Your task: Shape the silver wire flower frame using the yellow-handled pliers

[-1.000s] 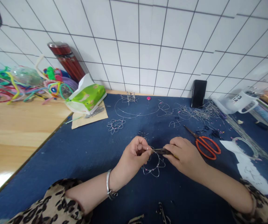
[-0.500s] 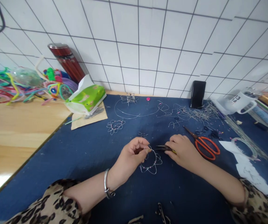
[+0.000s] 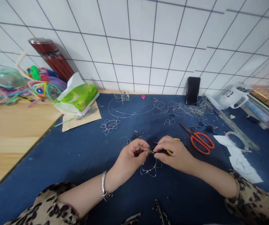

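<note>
Thumb and fingers of my left hand [image 3: 127,161] are closed on a beaded wire ring [image 3: 150,170], pinching its upper part. Thin silver petal-like loops and small pink beads run round the ring, which hangs below my fingertips. My right hand [image 3: 175,154] is closed at the ring's upper right, its thumb and index fingertips meeting on the wire. Beneath that hand are pliers with yellow handles [image 3: 169,152], mostly hidden by the fingers. Short bent wire pieces [image 3: 138,135] lie just beyond my left hand.
Orange-handled scissors [image 3: 202,143] lie right of my right hand. A finished-looking wire flower ring [image 3: 110,126] is at the left, tangled wire [image 3: 190,109] at the back right. A phone [image 3: 193,90] leans on the wall near a white mug [image 3: 234,96]. A tissue pack [image 3: 80,98] sits left.
My right hand has moved left to the ring and now pinches the wire; the pliers it held are now under its palm. The view has shifted slightly right.
</note>
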`<state>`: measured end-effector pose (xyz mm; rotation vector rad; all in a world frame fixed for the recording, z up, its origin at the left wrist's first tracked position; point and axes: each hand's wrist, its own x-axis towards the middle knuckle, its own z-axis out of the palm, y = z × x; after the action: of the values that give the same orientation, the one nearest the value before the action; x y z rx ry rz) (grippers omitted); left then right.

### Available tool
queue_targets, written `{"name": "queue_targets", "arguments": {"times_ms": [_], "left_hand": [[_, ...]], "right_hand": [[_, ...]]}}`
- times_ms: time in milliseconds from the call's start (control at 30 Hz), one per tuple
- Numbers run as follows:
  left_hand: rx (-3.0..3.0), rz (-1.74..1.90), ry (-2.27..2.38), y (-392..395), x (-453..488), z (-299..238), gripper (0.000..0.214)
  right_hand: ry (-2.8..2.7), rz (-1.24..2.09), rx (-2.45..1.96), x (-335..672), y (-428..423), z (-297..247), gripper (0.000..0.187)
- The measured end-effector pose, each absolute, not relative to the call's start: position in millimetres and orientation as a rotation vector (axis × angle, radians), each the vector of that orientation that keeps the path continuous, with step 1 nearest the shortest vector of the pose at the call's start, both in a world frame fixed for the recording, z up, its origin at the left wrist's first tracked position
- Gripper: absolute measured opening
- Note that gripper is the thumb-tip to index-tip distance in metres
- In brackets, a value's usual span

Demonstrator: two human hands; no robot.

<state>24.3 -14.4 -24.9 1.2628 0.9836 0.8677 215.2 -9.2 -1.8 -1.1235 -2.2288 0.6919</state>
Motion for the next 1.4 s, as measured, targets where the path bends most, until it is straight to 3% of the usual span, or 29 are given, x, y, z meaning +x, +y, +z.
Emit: {"name": "queue_targets", "arguments": {"times_ms": [433, 1000, 1400], "left_hand": [[1.424, 0.786, 0.967, -17, 25, -24, 0.009], [1.257, 0.724, 0.829, -14, 24, -15, 0.008], [1.148, 0.742, 0.814, -14, 24, -13, 0.014]], "right_hand": [[-2.142, 0.904, -1.211, 215, -11, -1, 0.012], [-2.367, 0.502, -1.008, 220, -7, -12, 0.021], [-2.284, 0.626, -0.978, 219, -7, -17, 0.016]]}}
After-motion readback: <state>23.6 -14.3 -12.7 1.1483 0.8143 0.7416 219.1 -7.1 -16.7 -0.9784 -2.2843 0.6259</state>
